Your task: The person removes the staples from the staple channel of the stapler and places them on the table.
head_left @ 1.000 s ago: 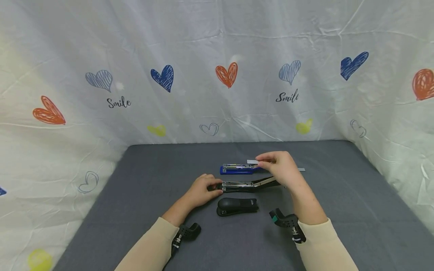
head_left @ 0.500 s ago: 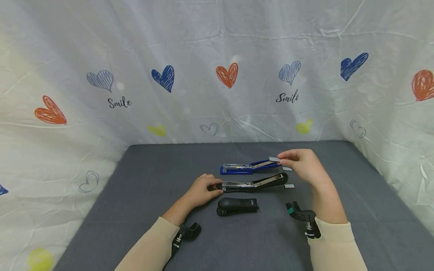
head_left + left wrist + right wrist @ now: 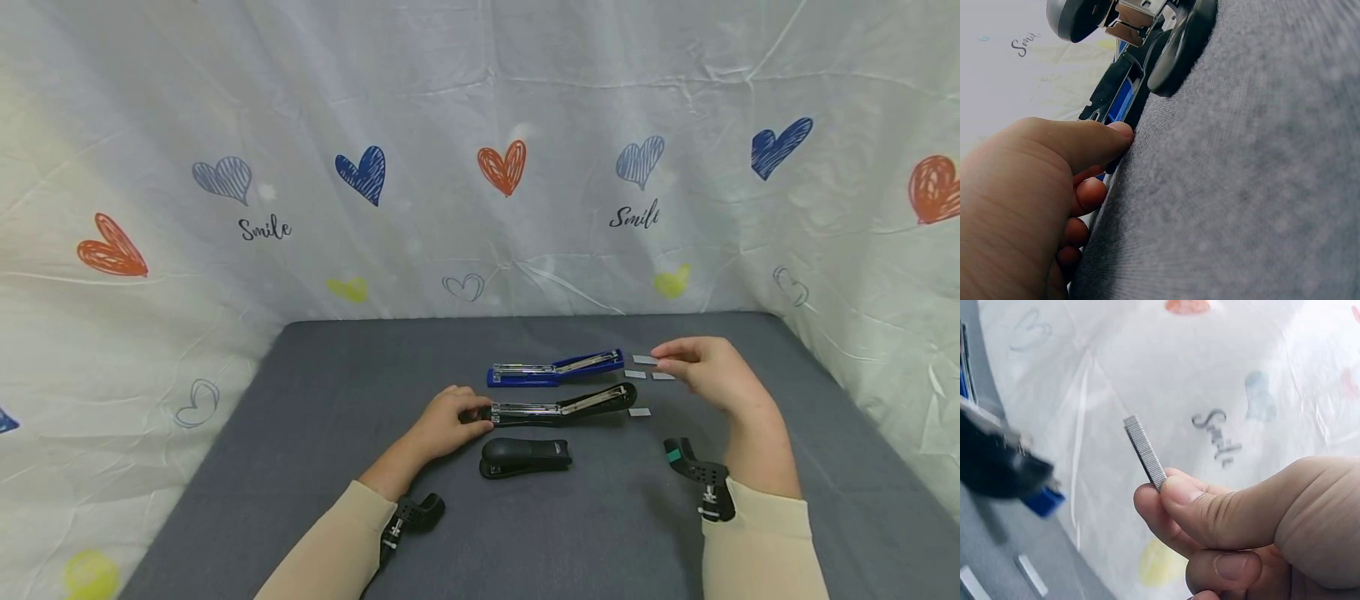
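Note:
My right hand pinches a silver strip of staples between thumb and fingertips. The strip is raised to the right of an opened blue stapler. With thumb and fingers, my left hand holds the left end of an opened black stapler; in the left wrist view the thumb lies along its base. Both opened staplers have their top parts swung back to the right. A second black stapler, closed, lies nearer to me.
Loose staple strips lie right of the staplers: one strip near the blue stapler, another strip under my right hand, a third strip by the black stapler's end. A white curtain with printed hearts hangs behind the grey table.
My right hand has moved right with the staple strip, from over the blue stapler to beyond its end, uncovering the swung-back tops and the loose strips. The left hand stays put.

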Available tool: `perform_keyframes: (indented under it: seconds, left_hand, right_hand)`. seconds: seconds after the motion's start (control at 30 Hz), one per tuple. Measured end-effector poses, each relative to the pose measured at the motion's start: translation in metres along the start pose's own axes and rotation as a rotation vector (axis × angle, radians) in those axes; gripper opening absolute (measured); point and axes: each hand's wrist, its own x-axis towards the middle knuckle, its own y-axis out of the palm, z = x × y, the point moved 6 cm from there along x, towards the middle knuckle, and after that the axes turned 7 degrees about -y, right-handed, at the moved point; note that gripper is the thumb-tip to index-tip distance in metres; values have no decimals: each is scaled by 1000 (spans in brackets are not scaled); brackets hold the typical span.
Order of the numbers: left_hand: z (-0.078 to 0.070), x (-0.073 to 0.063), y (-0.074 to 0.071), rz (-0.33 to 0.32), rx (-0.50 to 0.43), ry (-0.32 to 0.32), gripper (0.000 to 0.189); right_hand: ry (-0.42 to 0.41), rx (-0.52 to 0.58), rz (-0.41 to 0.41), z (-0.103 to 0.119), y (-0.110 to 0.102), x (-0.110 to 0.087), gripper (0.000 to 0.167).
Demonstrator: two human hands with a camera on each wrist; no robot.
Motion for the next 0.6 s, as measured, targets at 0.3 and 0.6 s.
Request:
perform_keyframes:
  seconds: [0.3, 0.6]
  left_hand:
    - [2, 0, 1, 16, 14, -21, 31]
    - [2, 0, 1, 16, 23, -30, 30]
  right_hand:
    - [96, 14, 74, -36, -2, -3, 32]
    - [178, 14, 151, -68, 6, -3, 25]
